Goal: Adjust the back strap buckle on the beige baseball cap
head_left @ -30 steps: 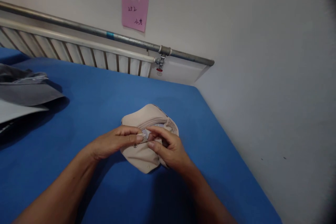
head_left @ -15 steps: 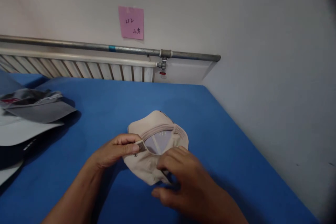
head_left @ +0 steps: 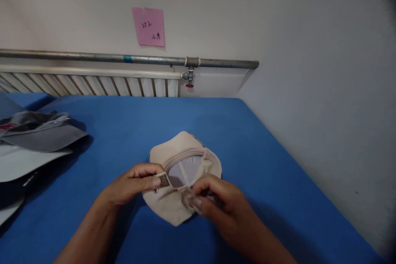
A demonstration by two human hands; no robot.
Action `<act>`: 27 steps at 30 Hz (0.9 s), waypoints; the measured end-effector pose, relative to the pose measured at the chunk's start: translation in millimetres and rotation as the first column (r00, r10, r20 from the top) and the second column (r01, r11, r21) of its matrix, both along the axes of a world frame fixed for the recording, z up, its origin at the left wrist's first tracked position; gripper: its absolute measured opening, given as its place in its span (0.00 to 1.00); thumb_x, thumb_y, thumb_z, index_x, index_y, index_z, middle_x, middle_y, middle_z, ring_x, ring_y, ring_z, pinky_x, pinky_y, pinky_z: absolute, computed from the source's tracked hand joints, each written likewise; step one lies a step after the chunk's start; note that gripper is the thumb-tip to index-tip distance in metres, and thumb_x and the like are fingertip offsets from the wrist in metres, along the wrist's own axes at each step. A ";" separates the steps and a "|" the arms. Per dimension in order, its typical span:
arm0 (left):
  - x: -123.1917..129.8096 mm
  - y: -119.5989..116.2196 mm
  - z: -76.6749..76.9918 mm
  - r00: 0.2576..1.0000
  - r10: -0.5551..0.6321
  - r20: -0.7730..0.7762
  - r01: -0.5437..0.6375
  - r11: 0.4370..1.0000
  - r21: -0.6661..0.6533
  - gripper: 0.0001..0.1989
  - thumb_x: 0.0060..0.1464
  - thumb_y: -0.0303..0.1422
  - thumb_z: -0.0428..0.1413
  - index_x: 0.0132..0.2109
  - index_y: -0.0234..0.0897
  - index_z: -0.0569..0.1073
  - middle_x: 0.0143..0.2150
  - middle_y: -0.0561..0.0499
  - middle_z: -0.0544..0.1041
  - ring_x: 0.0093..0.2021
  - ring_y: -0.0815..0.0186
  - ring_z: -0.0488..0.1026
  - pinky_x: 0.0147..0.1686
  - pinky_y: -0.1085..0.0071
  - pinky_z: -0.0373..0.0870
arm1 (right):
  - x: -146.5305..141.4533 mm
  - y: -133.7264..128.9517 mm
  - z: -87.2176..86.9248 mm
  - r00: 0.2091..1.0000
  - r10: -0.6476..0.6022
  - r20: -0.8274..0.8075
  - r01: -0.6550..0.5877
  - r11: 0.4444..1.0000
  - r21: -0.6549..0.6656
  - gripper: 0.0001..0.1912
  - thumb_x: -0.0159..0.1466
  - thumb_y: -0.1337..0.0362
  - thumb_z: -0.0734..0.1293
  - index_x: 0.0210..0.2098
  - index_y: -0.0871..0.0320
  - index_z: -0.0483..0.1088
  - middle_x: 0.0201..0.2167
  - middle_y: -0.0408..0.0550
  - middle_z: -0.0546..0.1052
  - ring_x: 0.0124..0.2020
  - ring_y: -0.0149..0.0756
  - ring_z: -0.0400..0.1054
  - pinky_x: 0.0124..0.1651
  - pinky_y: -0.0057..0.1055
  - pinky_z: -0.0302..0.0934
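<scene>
A beige cap (head_left: 173, 148) lies on the blue table with its inside facing up and its brim toward the wall. My left hand (head_left: 136, 183) pinches the strap end with a small metal buckle (head_left: 163, 179) at the cap's left edge. At the cap's near right side, my right hand (head_left: 218, 202) has thumb and index finger closed together on a blurred part, perhaps the other strap end; I cannot make it out.
Several caps (head_left: 49, 136) are stacked on the blue table (head_left: 139, 115) at the left. Behind it are a radiator (head_left: 108, 84), a metal pipe (head_left: 222, 63) with a red valve, and a pink note (head_left: 149, 27) on the wall.
My right thumb and fingers, apart before, have come together at the cap's near edge. My left hand keeps its pinch on the strap end. The view has shifted slightly.
</scene>
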State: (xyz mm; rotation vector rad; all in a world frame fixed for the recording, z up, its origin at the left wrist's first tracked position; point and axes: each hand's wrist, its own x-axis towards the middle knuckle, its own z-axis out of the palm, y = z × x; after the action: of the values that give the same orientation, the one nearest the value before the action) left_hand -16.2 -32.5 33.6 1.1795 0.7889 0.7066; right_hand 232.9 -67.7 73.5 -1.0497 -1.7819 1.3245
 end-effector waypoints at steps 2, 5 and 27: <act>2.0 0.1 2.9 1.000 -0.030 0.005 0.030 1.000 0.004 0.16 0.49 0.44 0.63 0.32 0.33 0.78 0.25 0.53 0.69 0.26 0.71 0.61 0.27 0.75 0.56 | -1.7 6.5 5.6 0.986 -0.035 -0.165 0.000 0.978 -0.206 0.04 0.62 0.65 0.62 0.30 0.56 0.65 0.25 0.42 0.75 0.24 0.28 0.65 0.27 0.25 0.57; 4.5 0.2 7.8 0.997 -0.075 -0.004 0.075 0.997 0.022 0.16 0.51 0.44 0.61 0.32 0.33 0.77 0.24 0.53 0.67 0.25 0.71 0.59 0.25 0.75 0.53 | -11.2 19.1 13.9 0.963 -0.073 -0.258 -0.047 0.902 -0.428 0.04 0.58 0.65 0.65 0.30 0.55 0.63 0.20 0.37 0.70 0.16 0.24 0.61 0.20 0.23 0.55; 6.7 -1.5 14.7 0.987 -0.106 -0.123 0.111 0.993 0.032 0.16 0.54 0.44 0.58 0.31 0.34 0.73 0.24 0.56 0.62 0.25 0.71 0.55 0.25 0.73 0.53 | -42.6 28.3 -20.2 0.936 -0.111 -0.335 -0.026 0.925 -0.379 0.15 0.51 0.58 0.75 0.25 0.56 0.65 0.16 0.33 0.63 0.14 0.19 0.50 0.15 0.20 0.44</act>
State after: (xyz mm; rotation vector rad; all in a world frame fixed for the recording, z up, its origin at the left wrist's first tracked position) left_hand -9.5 -34.0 48.4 1.3000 0.8080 0.5668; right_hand 190.3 -39.4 53.4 -0.9645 -1.2589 1.7507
